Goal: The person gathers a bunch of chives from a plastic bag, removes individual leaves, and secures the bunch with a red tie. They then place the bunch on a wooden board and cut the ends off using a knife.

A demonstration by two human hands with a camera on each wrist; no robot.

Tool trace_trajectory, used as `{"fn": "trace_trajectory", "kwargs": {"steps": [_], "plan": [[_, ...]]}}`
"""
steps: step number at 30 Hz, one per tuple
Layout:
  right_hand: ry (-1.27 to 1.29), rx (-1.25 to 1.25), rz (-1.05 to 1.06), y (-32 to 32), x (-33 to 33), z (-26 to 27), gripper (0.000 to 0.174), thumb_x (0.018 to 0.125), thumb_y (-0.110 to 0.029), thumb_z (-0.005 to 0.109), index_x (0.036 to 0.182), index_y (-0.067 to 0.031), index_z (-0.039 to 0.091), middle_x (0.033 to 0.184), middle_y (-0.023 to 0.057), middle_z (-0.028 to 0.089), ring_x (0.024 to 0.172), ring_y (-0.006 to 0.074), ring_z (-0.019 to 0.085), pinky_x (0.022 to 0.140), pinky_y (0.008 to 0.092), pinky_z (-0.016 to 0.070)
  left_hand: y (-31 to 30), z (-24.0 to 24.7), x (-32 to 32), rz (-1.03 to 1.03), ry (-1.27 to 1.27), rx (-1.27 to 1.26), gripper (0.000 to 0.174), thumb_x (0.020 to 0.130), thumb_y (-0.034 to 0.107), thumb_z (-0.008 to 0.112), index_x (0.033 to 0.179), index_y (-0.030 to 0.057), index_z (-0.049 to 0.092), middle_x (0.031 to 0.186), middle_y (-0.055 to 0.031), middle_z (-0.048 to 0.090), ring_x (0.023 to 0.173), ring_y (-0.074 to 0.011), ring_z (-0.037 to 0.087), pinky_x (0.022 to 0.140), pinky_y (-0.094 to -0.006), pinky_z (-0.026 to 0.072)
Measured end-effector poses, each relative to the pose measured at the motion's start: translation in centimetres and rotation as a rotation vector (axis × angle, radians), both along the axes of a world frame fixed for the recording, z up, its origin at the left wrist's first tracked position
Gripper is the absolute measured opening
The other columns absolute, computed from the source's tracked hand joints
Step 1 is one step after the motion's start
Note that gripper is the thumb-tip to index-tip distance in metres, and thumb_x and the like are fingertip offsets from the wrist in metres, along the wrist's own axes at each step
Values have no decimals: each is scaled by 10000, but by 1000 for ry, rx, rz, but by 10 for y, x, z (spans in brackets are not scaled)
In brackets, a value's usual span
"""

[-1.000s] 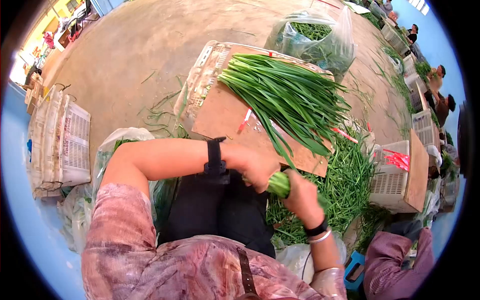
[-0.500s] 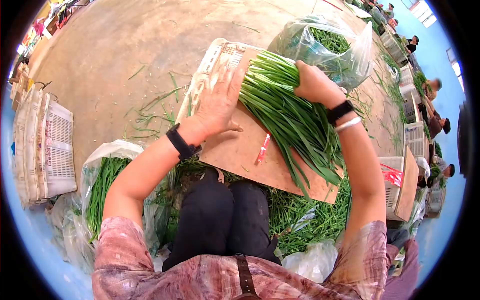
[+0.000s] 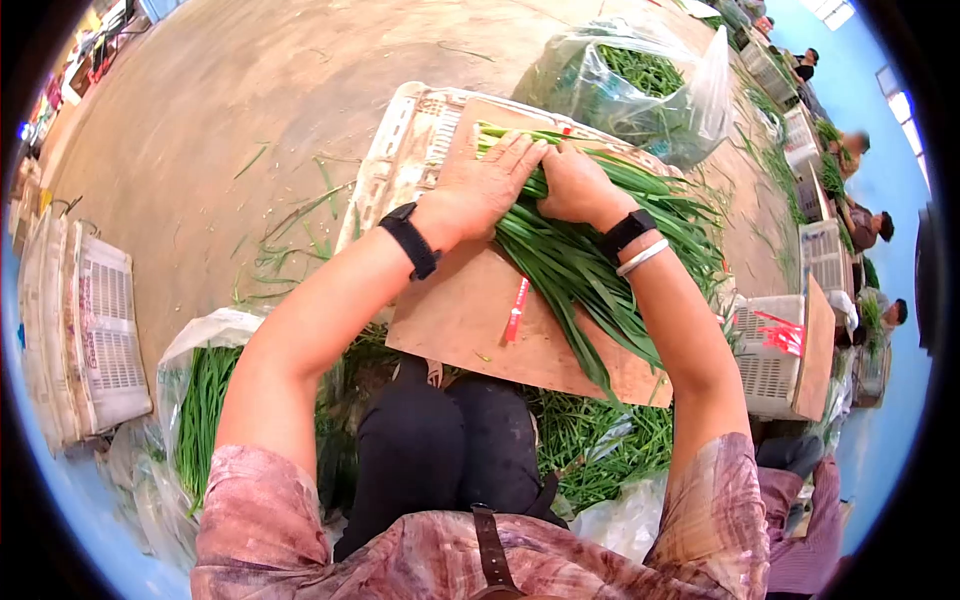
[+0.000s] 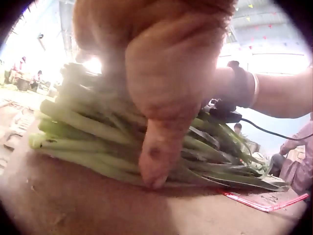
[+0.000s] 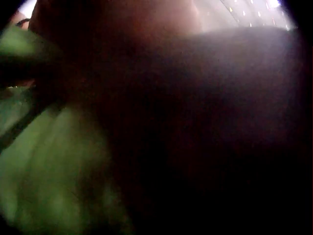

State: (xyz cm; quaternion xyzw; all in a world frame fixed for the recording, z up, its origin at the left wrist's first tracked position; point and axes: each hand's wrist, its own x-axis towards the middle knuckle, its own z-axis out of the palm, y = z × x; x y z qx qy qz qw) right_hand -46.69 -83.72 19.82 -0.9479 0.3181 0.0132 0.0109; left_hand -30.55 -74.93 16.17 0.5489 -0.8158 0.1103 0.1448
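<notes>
A bundle of long green leafy stalks (image 3: 570, 265) lies slanting across a brown board (image 3: 450, 315), pale ends at the upper left. My left hand (image 3: 482, 188) rests on the bundle near those ends, fingers extended over the top. In the left wrist view the left hand's thumb (image 4: 159, 156) points down along the side of the stalks (image 4: 93, 129). Close beside it my right hand (image 3: 580, 188) grips the bundle with curled fingers. The right wrist view is mostly dark, with blurred green leaves (image 5: 54, 171) at left. A red-and-white strip (image 3: 517, 310) lies on the board.
Under the board is a white crate (image 3: 400, 125). Bags of greens stand behind (image 3: 590, 95) and at left (image 3: 205, 400). Loose leaves (image 3: 625, 440) are piled below the board's front edge. Stacked crates (image 3: 95, 330) stand far left; other people sit along the right.
A small bunch held over my lap one second ago is no longer seen apart. Since then, my left hand has come down onto the large bundle, and my right hand has shifted left along it.
</notes>
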Motion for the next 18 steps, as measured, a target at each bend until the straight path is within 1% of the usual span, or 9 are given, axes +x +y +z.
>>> {"fn": "trace_trajectory", "kwargs": {"steps": [3, 6, 8, 10, 13, 14, 15, 16, 18], "plan": [[-156, 139, 72, 9, -7, 31, 656, 624, -361, 768, 1034, 104, 552, 966, 302, 604, 948, 406, 588, 866, 416, 481, -1, 0, 4, -1, -108, 12, 637, 842, 98, 461, 1434, 26, 238, 1465, -148, 327, 1352, -248, 339, 1102, -524, 211], [-395, 125, 106, -13, -16, 43, 412, 732, -289, 678, 934, 67, 627, 934, 278, 637, 899, 390, 627, 820, 435, 495, 3, 9, 1, -7, -149, 53, 638, 840, 108, 476, 1429, 21, 246, 1459, -149, 335, 1346, -252, 347, 1093, -538, 221], [-274, 161, -16, -51, -20, 42, 345, 785, -252, 584, 948, 45, 647, 950, 281, 631, 913, 394, 623, 822, 440, 488, 4, 13, -2, -6, -135, 60, 639, 834, 110, 492, 1422, 18, 258, 1446, -156, 348, 1333, -261, 363, 1091, -551, 217], [-138, 173, -51, -84, -23, 22, 378, 806, -270, 537, 971, 60, 619, 978, 289, 624, 929, 409, 610, 828, 437, 481, 3, 14, -4, -5, -141, 53, 638, 828, 109, 502, 1415, 14, 269, 1433, -163, 362, 1321, -269, 378, 1090, -563, 212], [-172, 184, 48, -90, -24, -6, 451, 837, -286, 476, 1069, 96, 534, 1032, 325, 588, 980, 442, 573, 877, 426, 450, 0, 12, -4, -12, -164, 16, 634, 819, 102, 514, 1401, -1, 284, 1396, -178, 399, 1302, -280, 400, 1088, -576, 213], [-151, 258, -70, -80, -23, -5, 451, 855, -298, 460, 1055, 100, 534, 1016, 330, 584, 984, 446, 568, 892, 438, 438, 0, 12, -4, -14, -169, 17, 631, 820, 104, 512, 1399, -3, 285, 1391, -178, 403, 1301, -279, 400, 1086, -581, 214], [-231, 217, -28, -110, -27, -51, 450, 866, -306, 452, 1053, 94, 540, 1019, 336, 580, 982, 450, 566, 888, 443, 438, -1, 12, -4, -17, -174, 22, 629, 821, 107, 511, 1397, -6, 286, 1387, -177, 407, 1300, -278, 401, 1084, -585, 215], [-264, 197, 13, -108, -24, -55, 453, 876, -318, 447, 1052, 87, 546, 1024, 338, 577, 978, 453, 565, 881, 449, 440, -1, 13, -5, -20, -179, 27, 626, 822, 109, 509, 1396, -8, 287, 1382, -177, 411, 1299, -278, 402, 1083, -589, 216], [-279, 172, 94, -107, -30, -55, 463, 894, -345, 441, 1051, 74, 558, 1033, 341, 573, 969, 461, 564, 863, 461, 447, 2, 16, -7, -19, -167, -19, 663, 810, 87, 514, 1413, -13, 258, 1315, -183, 453, 1244, -285, 443, 1065, -511, 291]]}}
